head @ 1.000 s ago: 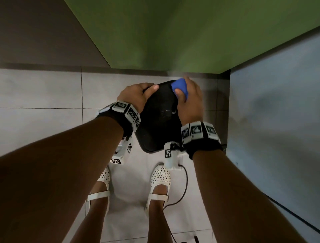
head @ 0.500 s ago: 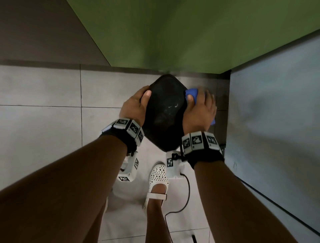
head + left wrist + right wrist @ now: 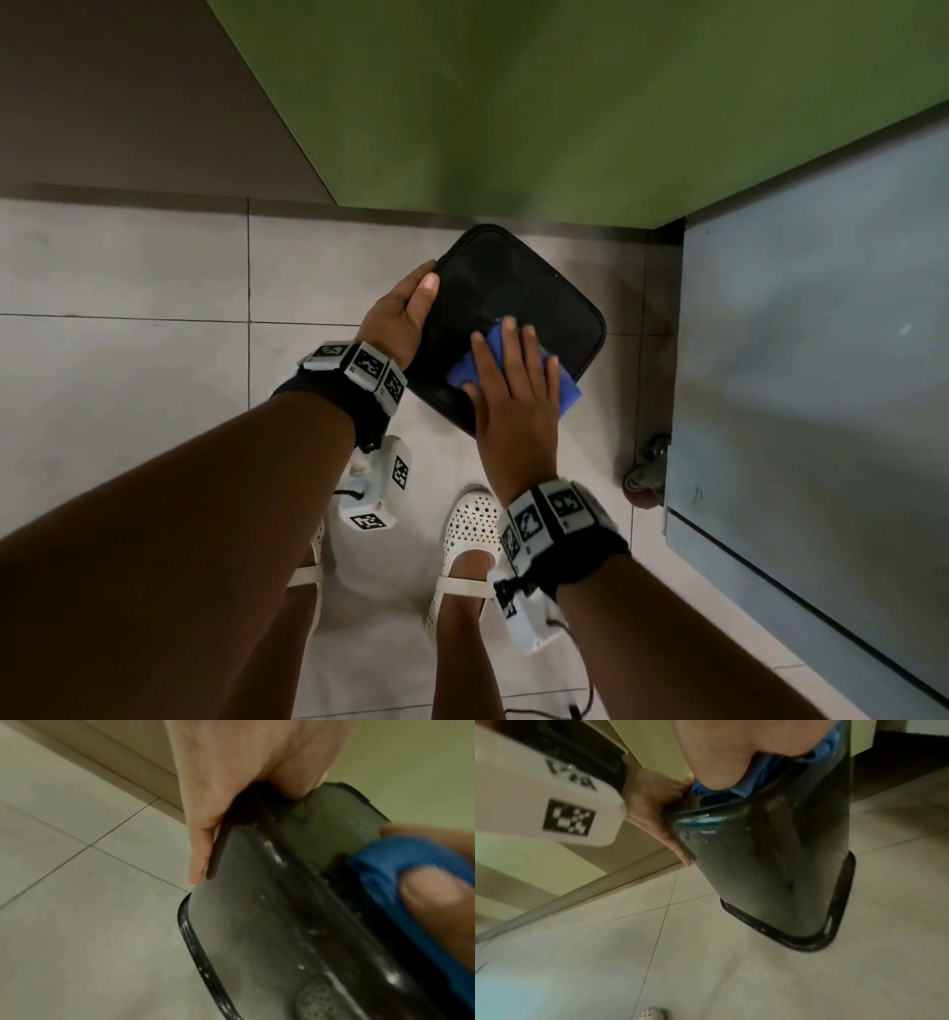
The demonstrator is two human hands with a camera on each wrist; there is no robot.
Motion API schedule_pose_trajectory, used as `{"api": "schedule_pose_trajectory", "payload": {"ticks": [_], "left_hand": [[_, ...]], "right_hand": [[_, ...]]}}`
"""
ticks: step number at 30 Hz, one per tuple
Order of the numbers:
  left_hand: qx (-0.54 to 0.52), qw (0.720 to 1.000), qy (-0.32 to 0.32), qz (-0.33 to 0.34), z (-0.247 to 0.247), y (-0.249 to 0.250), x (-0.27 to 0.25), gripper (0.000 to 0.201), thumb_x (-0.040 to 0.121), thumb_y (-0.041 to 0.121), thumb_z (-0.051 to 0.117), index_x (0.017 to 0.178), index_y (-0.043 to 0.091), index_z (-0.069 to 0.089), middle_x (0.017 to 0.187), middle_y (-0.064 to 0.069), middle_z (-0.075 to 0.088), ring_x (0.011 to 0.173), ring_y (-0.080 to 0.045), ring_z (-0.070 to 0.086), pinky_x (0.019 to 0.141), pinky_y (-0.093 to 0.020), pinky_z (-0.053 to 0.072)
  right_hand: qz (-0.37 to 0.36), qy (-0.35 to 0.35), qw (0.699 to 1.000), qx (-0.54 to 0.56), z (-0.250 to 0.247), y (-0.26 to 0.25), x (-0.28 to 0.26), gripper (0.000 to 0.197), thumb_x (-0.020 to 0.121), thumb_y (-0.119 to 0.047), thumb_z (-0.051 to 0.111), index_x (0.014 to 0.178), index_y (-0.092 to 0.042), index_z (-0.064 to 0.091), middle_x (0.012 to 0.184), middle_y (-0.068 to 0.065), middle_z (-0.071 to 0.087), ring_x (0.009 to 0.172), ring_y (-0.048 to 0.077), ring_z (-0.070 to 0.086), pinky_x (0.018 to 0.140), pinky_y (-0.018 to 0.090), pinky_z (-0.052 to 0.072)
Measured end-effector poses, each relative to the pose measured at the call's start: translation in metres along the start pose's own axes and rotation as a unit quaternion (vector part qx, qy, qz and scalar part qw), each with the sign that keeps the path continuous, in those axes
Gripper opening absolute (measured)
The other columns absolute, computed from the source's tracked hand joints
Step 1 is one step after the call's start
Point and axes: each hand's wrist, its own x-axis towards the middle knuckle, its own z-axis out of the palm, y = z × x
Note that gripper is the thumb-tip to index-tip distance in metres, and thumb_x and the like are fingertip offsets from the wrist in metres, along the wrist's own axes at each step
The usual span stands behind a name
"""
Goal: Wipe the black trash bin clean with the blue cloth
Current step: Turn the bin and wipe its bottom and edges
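The bin (image 3: 518, 313) stands upside down on the tiled floor (image 3: 128, 370) by the green wall (image 3: 565, 103). The left hand (image 3: 395, 318) grips its upper edge, thumb on top, while the right hand (image 3: 516, 401) presses the cloth (image 3: 470, 367) flat against its upturned base with straight fingers.

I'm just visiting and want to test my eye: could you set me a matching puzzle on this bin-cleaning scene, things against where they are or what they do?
Things:
1. left hand
2. right hand
3. blue cloth
4. white shoe

States:
A. flat on top of the cloth
B. on the tiled floor
C. grips the black bin by its edge
D. pressed against the bin, under a hand

Pairs: 1-C, 2-A, 3-D, 4-B
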Motion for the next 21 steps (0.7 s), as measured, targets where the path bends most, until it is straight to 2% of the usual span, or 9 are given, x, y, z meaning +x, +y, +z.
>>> {"api": "schedule_pose_trajectory", "payload": {"ticks": [2,3,5,7,10,13,16,19,21], "left_hand": [[0.005,1.0,-0.004,0.012,-0.001,-0.002,0.0,0.042,0.099,0.031,0.035,0.139,0.018,0.043,0.142,-0.006,0.047,0.132,-0.019,0.042,0.111,-0.024,0.029],[0.004,1.0,-0.002,0.015,-0.001,-0.001,0.0,0.042,0.099,0.029,0.036,0.138,0.016,0.043,0.142,-0.006,0.047,0.133,-0.018,0.042,0.11,-0.022,0.028],[-0.003,1.0,0.003,0.016,-0.002,-0.001,0.0,0.041,0.099,0.027,0.037,0.138,0.015,0.043,0.142,-0.005,0.047,0.133,-0.017,0.041,0.108,-0.017,0.028],[-0.014,1.0,0.002,0.01,-0.002,-0.001,0.0,0.042,0.099,0.03,0.036,0.138,0.016,0.043,0.143,-0.004,0.046,0.134,-0.017,0.04,0.109,-0.018,0.027],[-0.019,1.0,0.0,0.0,-0.002,0.0,0.0,0.043,0.099,0.033,0.035,0.139,0.018,0.041,0.144,-0.001,0.044,0.135,-0.014,0.037,0.105,-0.016,0.024],[-0.027,1.0,0.011,-0.003,-0.001,-0.001,0.001,0.042,0.099,0.033,0.036,0.138,0.019,0.043,0.143,0.0,0.046,0.135,-0.014,0.038,0.103,-0.015,0.025],[-0.034,0.999,0.008,-0.005,-0.001,-0.004,0.003,0.042,0.099,0.033,0.036,0.137,0.02,0.045,0.142,-0.002,0.048,0.132,-0.016,0.042,0.107,-0.02,0.029],[-0.024,1.0,-0.012,-0.002,-0.004,-0.005,0.006,0.042,0.099,0.035,0.035,0.138,0.022,0.044,0.142,-0.003,0.048,0.131,-0.018,0.043,0.11,-0.026,0.032],[-0.03,0.999,-0.018,0.008,-0.005,-0.005,0.005,0.042,0.099,0.031,0.035,0.138,0.018,0.043,0.142,-0.005,0.047,0.133,-0.017,0.042,0.113,-0.027,0.03]], "right_hand": [[-0.047,0.007,0.999,0.005,-0.005,0.001,0.027,0.046,0.091,-0.03,0.037,0.134,-0.017,0.045,0.144,0.012,0.041,0.135,0.032,0.031,0.109,0.049,0.018],[-0.043,0.018,0.999,0.006,-0.008,0.004,0.044,0.046,0.091,-0.029,0.038,0.135,-0.017,0.044,0.145,0.012,0.038,0.136,0.033,0.029,0.109,0.049,0.016],[0.017,0.003,1.0,0.007,-0.014,0.009,0.072,0.046,0.095,-0.029,0.038,0.141,-0.02,0.035,0.152,0.009,0.025,0.141,0.031,0.017,0.113,0.049,0.009],[0.088,0.009,0.996,0.011,-0.016,0.016,0.078,0.047,0.097,-0.03,0.036,0.143,-0.024,0.028,0.155,0.006,0.017,0.143,0.029,0.008,0.114,0.048,0.003],[0.19,0.083,0.978,0.036,-0.01,0.023,0.055,0.045,0.096,-0.027,0.04,0.14,-0.02,0.036,0.152,0.011,0.025,0.141,0.034,0.016,0.113,0.054,0.01],[0.265,0.103,0.958,0.045,0.0,0.007,0.026,0.045,0.094,-0.029,0.036,0.137,-0.015,0.042,0.147,0.016,0.033,0.137,0.037,0.026,0.108,0.058,0.02],[0.193,0.053,0.98,0.022,0.007,-0.025,0.007,0.046,0.09,-0.029,0.035,0.133,-0.016,0.045,0.142,0.016,0.042,0.131,0.038,0.037,0.103,0.056,0.025],[0.117,0.039,0.992,0.018,0.007,-0.033,0.025,0.046,0.09,-0.03,0.035,0.133,-0.017,0.045,0.142,0.014,0.042,0.132,0.036,0.035,0.105,0.052,0.02],[0.124,0.06,0.99,0.017,0.001,-0.024,0.056,0.046,0.093,-0.031,0.038,0.138,-0.018,0.04,0.148,0.013,0.034,0.138,0.035,0.026,0.11,0.053,0.016]]}}
